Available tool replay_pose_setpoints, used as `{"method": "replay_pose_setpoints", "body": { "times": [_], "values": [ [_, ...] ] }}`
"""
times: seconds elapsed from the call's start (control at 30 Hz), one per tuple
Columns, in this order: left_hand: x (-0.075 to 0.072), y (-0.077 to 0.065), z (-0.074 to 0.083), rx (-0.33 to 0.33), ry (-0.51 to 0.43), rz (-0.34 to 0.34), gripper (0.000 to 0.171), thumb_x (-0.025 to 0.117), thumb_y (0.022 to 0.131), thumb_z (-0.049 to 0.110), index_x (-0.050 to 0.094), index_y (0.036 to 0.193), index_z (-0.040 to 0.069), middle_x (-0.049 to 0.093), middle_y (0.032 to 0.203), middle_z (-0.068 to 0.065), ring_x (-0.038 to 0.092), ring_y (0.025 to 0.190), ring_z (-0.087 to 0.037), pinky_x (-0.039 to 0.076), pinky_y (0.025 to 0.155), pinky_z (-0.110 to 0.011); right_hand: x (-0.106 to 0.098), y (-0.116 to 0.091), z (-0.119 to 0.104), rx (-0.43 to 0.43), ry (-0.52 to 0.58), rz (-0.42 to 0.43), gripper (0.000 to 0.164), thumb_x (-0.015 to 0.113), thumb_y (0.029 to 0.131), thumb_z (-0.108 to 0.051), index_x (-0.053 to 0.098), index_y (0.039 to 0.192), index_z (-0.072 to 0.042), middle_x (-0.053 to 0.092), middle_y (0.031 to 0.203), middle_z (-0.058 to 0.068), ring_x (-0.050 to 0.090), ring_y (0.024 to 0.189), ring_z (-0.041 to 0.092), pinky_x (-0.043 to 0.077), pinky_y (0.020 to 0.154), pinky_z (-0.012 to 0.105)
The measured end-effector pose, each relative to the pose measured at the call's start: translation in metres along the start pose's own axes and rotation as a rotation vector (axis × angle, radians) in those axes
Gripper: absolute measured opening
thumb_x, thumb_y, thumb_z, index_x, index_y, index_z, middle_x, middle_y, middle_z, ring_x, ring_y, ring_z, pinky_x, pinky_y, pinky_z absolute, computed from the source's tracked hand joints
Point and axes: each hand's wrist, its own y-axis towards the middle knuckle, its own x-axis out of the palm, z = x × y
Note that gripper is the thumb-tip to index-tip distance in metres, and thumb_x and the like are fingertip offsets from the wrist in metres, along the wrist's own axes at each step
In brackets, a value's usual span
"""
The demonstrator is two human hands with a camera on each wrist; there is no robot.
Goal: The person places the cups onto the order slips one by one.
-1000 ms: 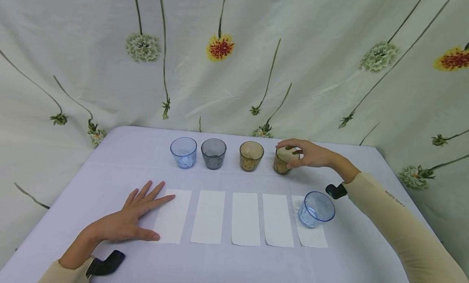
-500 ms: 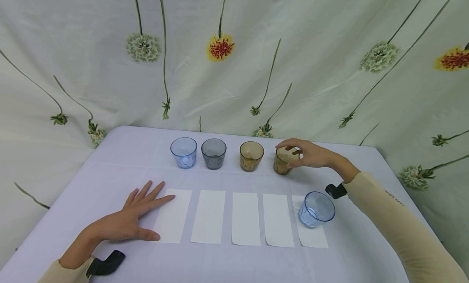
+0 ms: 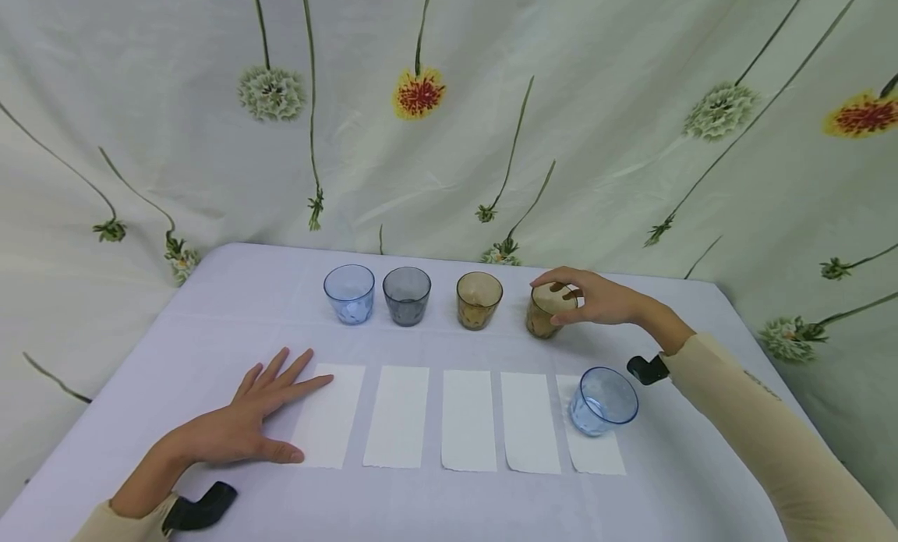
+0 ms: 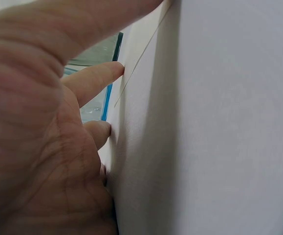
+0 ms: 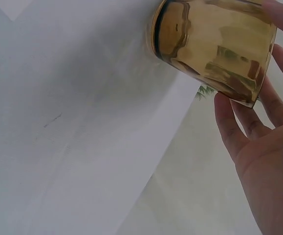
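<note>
My right hand (image 3: 599, 299) grips the rim of an amber glass tumbler (image 3: 539, 320) at the right end of the back row. In the right wrist view the tumbler (image 5: 219, 46) has its base close over the cloth, with a soft shadow beside it. My left hand (image 3: 242, 425) lies spread at the left, its fingers straight. Its thumb and index fingertip reach the edge of the leftmost white paper sheet (image 3: 330, 417). Seen from the left wrist, the left fingertips (image 4: 116, 69) press on the tabletop.
A second amber tumbler (image 3: 479, 304), a grey one (image 3: 407, 299) and a blue one (image 3: 349, 296) stand along the back. Another blue tumbler (image 3: 592, 409) stands on the rightmost paper sheet (image 3: 598, 458). Several sheets lie in a row on the white-covered table (image 3: 421, 507). Behind hangs a flowered curtain (image 3: 589, 136).
My right hand and the amber tumbler in it have shifted slightly right and towards me. The left hand stays in place. The whole head view has moved a little.
</note>
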Motion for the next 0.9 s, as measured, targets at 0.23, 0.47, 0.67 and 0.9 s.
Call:
{"method": "replay_pose_setpoints", "body": {
  "times": [0.23, 0.47, 0.67, 0.9],
  "values": [
    [0.001, -0.001, -0.001, 0.019, 0.005, 0.013, 0.087, 0.079, 0.079, 0.046, 0.038, 0.154, 0.028, 0.005, 0.167, -0.022, -0.019, 0.149, -0.050, -0.031, 0.114, -0.040, 0.000, -0.003, -0.006, -0.018, -0.002, 0.001, 0.064, 0.078, 0.087, -0.016, 0.049, 0.144, -0.010, 0.047, 0.149, 0.009, 0.047, 0.129, 0.035, 0.040, 0.106, 0.059],
    [0.002, 0.000, -0.001, 0.023, -0.007, 0.011, 0.087, 0.079, 0.080, 0.045, 0.038, 0.155, 0.028, 0.005, 0.167, -0.022, -0.020, 0.149, -0.050, -0.031, 0.114, -0.043, 0.002, -0.008, -0.016, -0.018, -0.012, -0.020, 0.064, 0.080, 0.086, -0.018, 0.051, 0.143, -0.017, 0.047, 0.148, 0.005, 0.046, 0.131, 0.031, 0.041, 0.106, 0.058],
    [0.001, 0.000, 0.000, 0.023, -0.003, 0.012, 0.087, 0.079, 0.080, 0.046, 0.038, 0.155, 0.028, 0.005, 0.167, -0.023, -0.019, 0.149, -0.050, -0.030, 0.114, -0.045, 0.004, -0.014, -0.025, -0.039, -0.040, -0.024, 0.066, 0.081, 0.085, -0.021, 0.051, 0.143, -0.022, 0.048, 0.147, 0.001, 0.047, 0.132, 0.028, 0.042, 0.105, 0.054],
    [0.001, 0.000, 0.000, 0.019, -0.005, 0.011, 0.087, 0.079, 0.079, 0.046, 0.038, 0.154, 0.028, 0.005, 0.167, -0.023, -0.019, 0.149, -0.050, -0.031, 0.113, -0.043, 0.008, -0.021, -0.034, -0.065, -0.043, -0.058, 0.065, 0.081, 0.085, -0.024, 0.050, 0.143, -0.027, 0.049, 0.145, -0.002, 0.049, 0.130, 0.027, 0.044, 0.104, 0.051]
  ]
}}
